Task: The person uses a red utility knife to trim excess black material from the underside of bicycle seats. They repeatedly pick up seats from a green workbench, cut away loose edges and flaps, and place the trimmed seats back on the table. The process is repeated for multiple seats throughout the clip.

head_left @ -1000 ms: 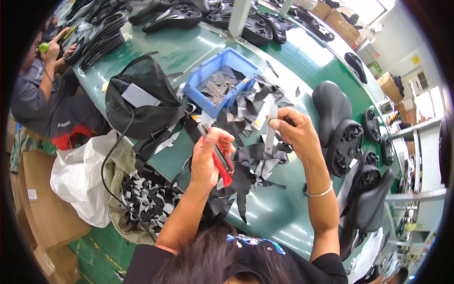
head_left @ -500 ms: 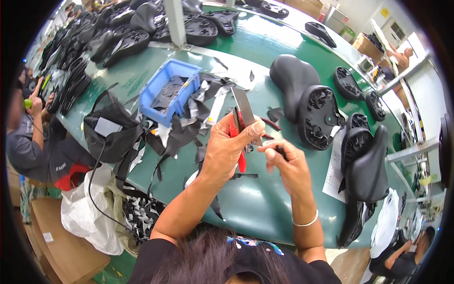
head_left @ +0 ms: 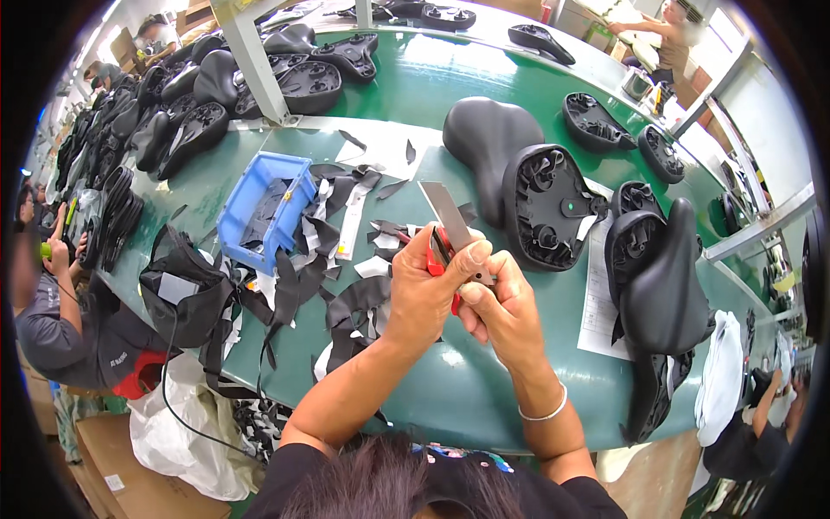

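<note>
the left hand [head_left: 422, 290] grips a flat, smooth metal strip [head_left: 447, 208].

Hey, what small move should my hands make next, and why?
Perhaps nudge the flat metal blade into line with the red-handled cutter: your left hand holds both together, your right hand is at the blade's lower end, and the upper end sticks out uncovered.

head-worn fisheye, left of pair, facing down, close over hands [head_left: 419, 298] and green bench [head_left: 454, 394].
</note>
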`<state>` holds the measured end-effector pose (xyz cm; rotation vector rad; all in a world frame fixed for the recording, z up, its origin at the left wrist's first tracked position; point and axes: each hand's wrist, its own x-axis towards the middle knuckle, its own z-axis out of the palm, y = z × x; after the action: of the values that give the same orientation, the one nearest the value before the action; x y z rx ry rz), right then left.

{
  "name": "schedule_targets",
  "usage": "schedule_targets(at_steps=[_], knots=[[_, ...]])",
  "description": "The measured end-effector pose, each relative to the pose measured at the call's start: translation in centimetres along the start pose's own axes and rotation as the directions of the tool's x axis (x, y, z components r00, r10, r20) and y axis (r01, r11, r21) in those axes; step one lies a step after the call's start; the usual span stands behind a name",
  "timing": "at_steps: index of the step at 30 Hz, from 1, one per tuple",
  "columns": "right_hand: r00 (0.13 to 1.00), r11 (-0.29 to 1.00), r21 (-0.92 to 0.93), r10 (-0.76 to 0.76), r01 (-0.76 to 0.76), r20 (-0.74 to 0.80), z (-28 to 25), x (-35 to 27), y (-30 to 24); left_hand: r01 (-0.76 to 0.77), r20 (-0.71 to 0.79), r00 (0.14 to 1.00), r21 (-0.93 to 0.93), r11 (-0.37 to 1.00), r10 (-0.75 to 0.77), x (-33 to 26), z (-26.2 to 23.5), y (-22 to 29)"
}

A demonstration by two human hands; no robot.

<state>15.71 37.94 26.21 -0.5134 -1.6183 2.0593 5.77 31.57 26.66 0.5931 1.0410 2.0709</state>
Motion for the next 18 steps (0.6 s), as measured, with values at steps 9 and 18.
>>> schedule_targets(at_steps=[9,18], knots=[[0.995,0.997,-0.012,-0.081,0.082,0.064,0.1,0.1,1.0,-0.102,-0.007,0.994,0.283,0.954,0.108,-0.4,-1.6,-0.1],[0.991,0.967,-0.220,-0.122,0.132,0.057,0.0,0.2,1.2,-0.175,0.040,0.984,0.314,0.933,0.171,-0.4,-2.2,-0.3]])
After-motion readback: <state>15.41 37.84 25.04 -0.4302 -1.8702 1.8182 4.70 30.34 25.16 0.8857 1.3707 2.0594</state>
